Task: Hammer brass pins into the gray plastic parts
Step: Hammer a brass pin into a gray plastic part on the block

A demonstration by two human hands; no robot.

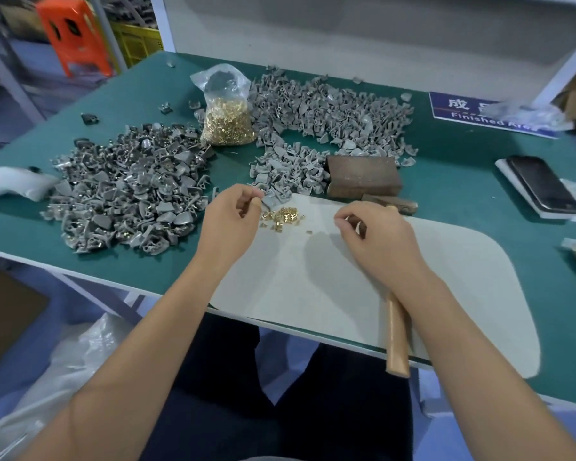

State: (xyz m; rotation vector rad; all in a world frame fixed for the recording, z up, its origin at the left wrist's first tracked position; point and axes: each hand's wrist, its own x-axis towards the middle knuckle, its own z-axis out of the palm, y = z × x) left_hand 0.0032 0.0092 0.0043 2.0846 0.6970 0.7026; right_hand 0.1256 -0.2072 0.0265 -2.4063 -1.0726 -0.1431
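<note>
My left hand (233,221) pinches a gray plastic part (269,202) at its fingertips, just left of a small heap of loose brass pins (281,217) on the gray mat (346,287). My right hand (376,234) hovers to the right of the heap with fingers curled. Its thumb and forefinger pinch together on what looks like a single brass pin, mostly hidden by the fingers. The wooden-handled hammer (396,341) lies on the mat under my right forearm, with its head near the metal block (361,176).
A clear bag of brass pins (228,118) stands at the back. Gray parts lie in a pile behind it (330,108) and a darker pile at the left (127,191). A phone (542,183) and a blue sign (473,111) are at the right.
</note>
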